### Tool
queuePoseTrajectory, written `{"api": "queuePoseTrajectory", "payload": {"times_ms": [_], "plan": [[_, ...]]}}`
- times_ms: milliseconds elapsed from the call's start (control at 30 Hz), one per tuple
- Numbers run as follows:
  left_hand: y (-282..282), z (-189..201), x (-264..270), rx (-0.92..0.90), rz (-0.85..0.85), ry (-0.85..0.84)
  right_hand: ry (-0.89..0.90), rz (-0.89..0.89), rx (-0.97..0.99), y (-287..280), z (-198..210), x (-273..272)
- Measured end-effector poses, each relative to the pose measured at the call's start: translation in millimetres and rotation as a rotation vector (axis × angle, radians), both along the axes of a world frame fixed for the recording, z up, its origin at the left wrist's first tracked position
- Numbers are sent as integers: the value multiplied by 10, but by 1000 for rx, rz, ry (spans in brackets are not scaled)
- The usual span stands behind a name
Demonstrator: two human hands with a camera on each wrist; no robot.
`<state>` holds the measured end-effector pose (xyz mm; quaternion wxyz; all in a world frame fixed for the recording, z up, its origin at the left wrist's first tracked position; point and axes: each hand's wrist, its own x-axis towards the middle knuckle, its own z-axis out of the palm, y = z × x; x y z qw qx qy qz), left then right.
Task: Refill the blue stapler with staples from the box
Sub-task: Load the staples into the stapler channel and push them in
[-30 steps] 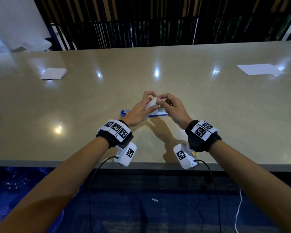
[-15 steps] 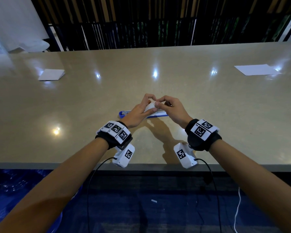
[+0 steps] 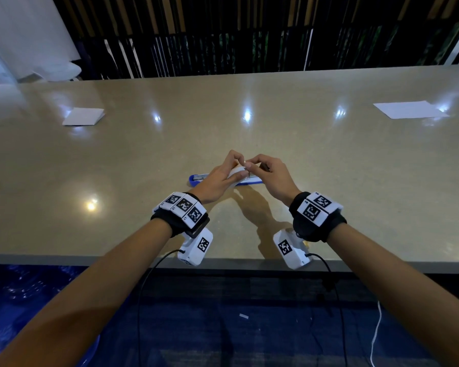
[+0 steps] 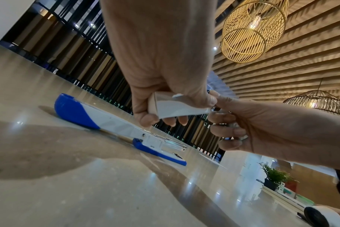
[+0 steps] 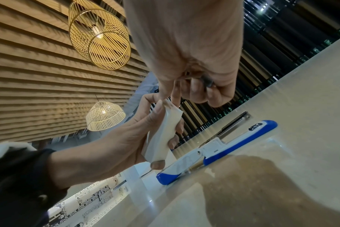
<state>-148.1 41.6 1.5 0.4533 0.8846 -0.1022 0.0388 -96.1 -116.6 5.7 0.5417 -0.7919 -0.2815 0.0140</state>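
On the far left of the beige stone table (image 3: 117, 160) lay a folded white paper (image 3: 83, 116), well apart from the work. Nearer the middle, the left hand (image 3: 217, 178) gripped a small white staple box (image 4: 173, 106), its thumb along one side and its curled fingers (image 4: 145, 118) wrapped under the other, holding the box raised above the tabletop. The box was a plain, slim cardboard packet, one end facing the right hand. Below and just behind both hands, the blue stapler (image 4: 107, 121) lay flat on the table, swung fully open: a white top arm with a rounded blue cap at the left end, a white hinge block in the middle, and a blue base with a small metal anvil plate stretching to the right, a bright metal staple channel lying beside it. The right hand (image 3: 270, 176) met the box's open end, its thumb and forefinger pinched together at the opening while the other fingers curled inward; whether staples sat between the fingertips could not be made out. Far to the right, a white sheet (image 3: 408, 109) rested flat on the table.
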Motion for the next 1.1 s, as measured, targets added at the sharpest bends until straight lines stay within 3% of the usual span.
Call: {"api": "queuePoseTrajectory", "payload": {"times_ms": [233, 433, 700, 1100], "plan": [[1, -34, 34, 49, -18, -6, 25, 1, -20, 0, 19, 21], [-5, -92, 23, 73, 47, 0, -99, 33, -176, -3, -7, 15], [20, -120, 43, 70, 31, 1, -81, -27, -23, -14, 30, 44], [11, -20, 69, 61, -2, -11, -158, -39, 49, 6, 1, 74]]}}
